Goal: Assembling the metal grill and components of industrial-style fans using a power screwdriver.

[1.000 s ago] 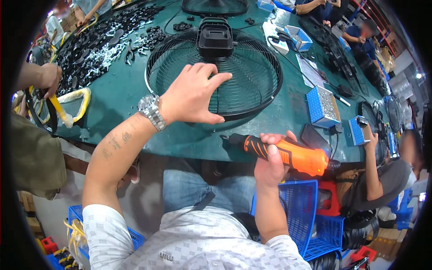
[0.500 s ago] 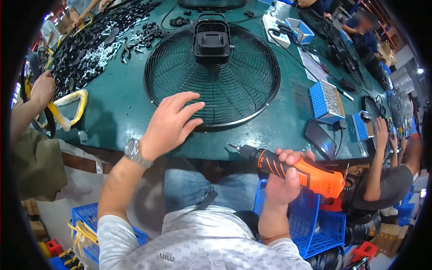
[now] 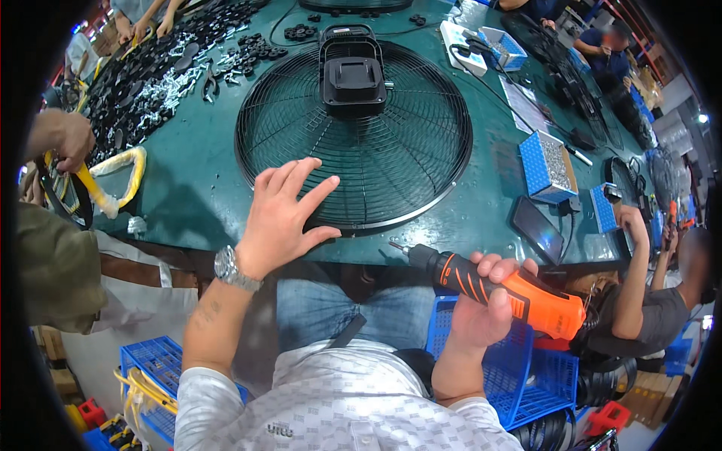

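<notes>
Okay, fan guard [image 3: 391, 158]: we see it flat on the green table [image 3: 177, 177], ahead of both hands, black motor housing [image 3: 353, 86] over its far half.
Left hand [image 3: 278, 218]: nearer one; empty, fingers spread, overlapping the guard's near-left rim in view; we can't tell if it touches.
Right hand [image 3: 481, 308]: wrapped around the orange driver [image 3: 530, 293], farther back, to the right.
Driver axis: slanted; bit [image 3: 398, 246] points left and slightly forward, near the guard's near rim, apart in our view.

Both hands [image 3: 282, 218] [image 3: 481, 316] have drawn back toward the wearer [image 3: 338, 398], the orange screwdriver [image 3: 545, 301] too.
</notes>
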The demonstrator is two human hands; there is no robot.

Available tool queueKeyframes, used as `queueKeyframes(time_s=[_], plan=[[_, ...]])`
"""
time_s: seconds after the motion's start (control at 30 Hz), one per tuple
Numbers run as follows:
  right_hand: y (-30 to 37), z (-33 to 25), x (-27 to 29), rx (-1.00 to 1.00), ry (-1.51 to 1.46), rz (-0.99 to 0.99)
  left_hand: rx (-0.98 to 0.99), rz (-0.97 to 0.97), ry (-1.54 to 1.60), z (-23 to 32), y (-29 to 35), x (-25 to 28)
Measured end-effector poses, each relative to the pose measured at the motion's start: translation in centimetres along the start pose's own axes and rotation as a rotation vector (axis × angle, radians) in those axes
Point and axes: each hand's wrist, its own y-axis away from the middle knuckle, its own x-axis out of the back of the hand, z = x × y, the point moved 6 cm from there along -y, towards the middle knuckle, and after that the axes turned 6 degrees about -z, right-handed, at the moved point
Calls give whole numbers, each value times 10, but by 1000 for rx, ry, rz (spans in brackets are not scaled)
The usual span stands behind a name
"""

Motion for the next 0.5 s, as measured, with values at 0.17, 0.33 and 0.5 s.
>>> queueKeyframes(time_s=[0.17,0.33,0.5], plan=[[6,2,0,-15,22,-38,98,307,121,23,27,-3],[9,1,2,-14,20,-22,78,294,203,57,44,-26],[9,-1,-2,-6,21,-42,304,325,121,61,33,-45]])
